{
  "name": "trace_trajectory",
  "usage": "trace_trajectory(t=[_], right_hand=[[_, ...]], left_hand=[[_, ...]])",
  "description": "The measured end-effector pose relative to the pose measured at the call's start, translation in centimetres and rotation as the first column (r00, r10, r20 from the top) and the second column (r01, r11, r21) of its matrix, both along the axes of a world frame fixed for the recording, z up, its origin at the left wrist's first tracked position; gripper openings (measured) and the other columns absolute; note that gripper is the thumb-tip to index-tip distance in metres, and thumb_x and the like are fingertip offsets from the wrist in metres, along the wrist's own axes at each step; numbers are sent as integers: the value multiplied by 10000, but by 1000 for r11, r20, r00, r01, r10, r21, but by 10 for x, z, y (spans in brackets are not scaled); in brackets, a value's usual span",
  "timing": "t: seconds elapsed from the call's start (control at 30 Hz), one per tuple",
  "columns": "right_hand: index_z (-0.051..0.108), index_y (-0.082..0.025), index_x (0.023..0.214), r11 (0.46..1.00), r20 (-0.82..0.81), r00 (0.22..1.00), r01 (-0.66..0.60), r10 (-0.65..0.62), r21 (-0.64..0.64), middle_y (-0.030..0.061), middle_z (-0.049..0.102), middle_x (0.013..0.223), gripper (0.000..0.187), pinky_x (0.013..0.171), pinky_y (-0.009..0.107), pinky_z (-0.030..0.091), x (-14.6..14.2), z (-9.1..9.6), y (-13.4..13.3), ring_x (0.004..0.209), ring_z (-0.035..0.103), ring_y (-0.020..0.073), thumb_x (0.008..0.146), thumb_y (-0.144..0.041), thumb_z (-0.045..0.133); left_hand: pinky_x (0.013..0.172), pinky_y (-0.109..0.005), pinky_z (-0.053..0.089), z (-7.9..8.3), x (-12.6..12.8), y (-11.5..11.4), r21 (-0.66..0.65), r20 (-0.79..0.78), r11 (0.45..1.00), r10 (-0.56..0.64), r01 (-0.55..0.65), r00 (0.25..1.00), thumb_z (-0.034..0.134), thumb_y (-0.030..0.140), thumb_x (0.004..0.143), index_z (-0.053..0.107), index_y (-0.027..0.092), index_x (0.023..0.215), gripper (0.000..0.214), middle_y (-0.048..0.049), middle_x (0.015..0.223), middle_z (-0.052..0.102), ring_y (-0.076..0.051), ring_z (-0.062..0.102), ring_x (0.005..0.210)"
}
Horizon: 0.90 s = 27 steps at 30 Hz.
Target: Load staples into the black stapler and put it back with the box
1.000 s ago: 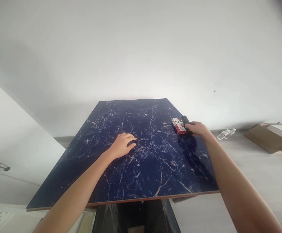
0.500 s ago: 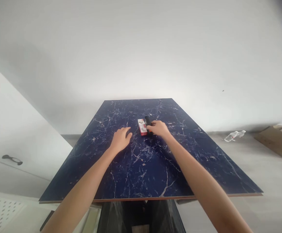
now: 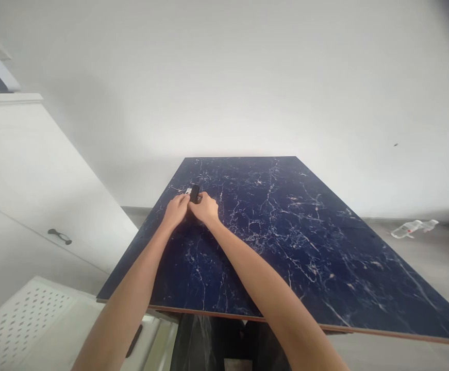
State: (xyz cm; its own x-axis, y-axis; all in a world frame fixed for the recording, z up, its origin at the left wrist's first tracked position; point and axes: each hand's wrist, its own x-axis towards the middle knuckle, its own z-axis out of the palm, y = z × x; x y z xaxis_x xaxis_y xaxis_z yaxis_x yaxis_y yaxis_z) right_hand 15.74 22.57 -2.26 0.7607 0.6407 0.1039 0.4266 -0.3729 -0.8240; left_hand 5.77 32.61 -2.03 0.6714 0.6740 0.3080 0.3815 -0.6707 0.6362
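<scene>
A dark blue marbled table top (image 3: 286,242) fills the middle of the view. Both my hands meet near its far left part. My right hand (image 3: 206,208) is closed round a small black cylinder (image 3: 195,192) with a red and white box beside it, mostly hidden. My left hand (image 3: 176,210) is curled against the same objects from the left, touching them; its fingertips are hidden behind the things.
A white cabinet (image 3: 34,175) with a dark handle (image 3: 60,236) stands to the left. A white perforated panel (image 3: 19,319) lies at the lower left. A clear plastic bottle (image 3: 412,228) lies on the floor by the white wall at the right.
My right hand slid the black cylinder and the red and white box from the table's right side across to the left. My left hand came to meet them. The camera turned left.
</scene>
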Motion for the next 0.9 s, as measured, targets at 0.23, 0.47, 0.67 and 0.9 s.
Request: trace_trajectory(t=[0.23, 0.47, 0.67, 0.9], right_hand=[[611, -214, 1291, 997, -95, 993, -61, 66, 52, 74, 666, 1272, 417, 906, 306, 530, 55, -6, 13, 1056, 672, 205, 986, -382, 382], [732, -216, 1104, 947, -156, 934, -313, 320, 67, 30, 741, 1025, 319, 775, 239, 553, 83, -15, 47, 794, 704, 152, 944, -215, 456], [755, -184, 953, 931, -210, 907, -351, 364, 98, 38, 745, 924, 241, 781, 231, 557, 88, -19, 54, 780, 701, 146, 907, -152, 520], [746, -150, 962, 923, -300, 874, -347, 382, 166, 61, 758, 952, 216, 765, 218, 578, 87, -11, 52, 807, 714, 133, 901, -103, 543]], left_hand=[[1108, -397, 422, 4, -25, 21, -62, -81, 946, -323, 319, 943, 590, 558, 895, 639, 258, 1334, 534, -67, 1511, 481, -291, 436, 1398], [1117, -421, 422, 5, -26, 17, -61, -88, 937, -349, 345, 933, 563, 567, 919, 647, 268, 1331, 516, -68, 1522, 464, -304, 441, 1394], [1146, -452, 379, 7, -26, 18, -54, -149, 929, -370, 366, 917, 537, 578, 935, 625, 307, 1358, 510, -52, 1565, 407, -319, 418, 1410], [1156, -442, 360, 5, -26, 19, -14, -159, 934, -354, 356, 922, 523, 513, 959, 644, 312, 1331, 439, -37, 1549, 433, -296, 373, 1443]])
